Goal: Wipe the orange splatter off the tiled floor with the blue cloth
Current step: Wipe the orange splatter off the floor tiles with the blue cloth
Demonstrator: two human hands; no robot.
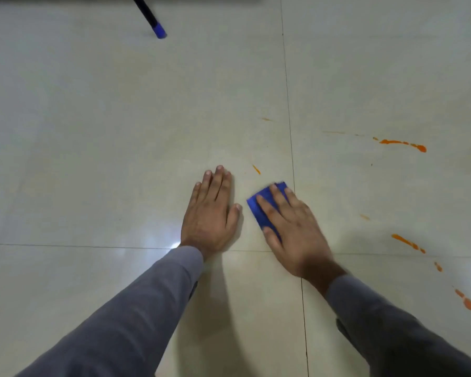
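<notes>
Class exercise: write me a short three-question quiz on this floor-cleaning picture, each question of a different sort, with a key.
1. True or false: the left hand presses the blue cloth.
2. Multiple choice: most of the orange splatter lies A) left of the hands, B) right of the hands, C) under the left hand.
3. Fill in: the right hand lies flat on the ____.

Key: 1 false, it rests on the bare tiled floor; 2 B; 3 blue cloth.
</notes>
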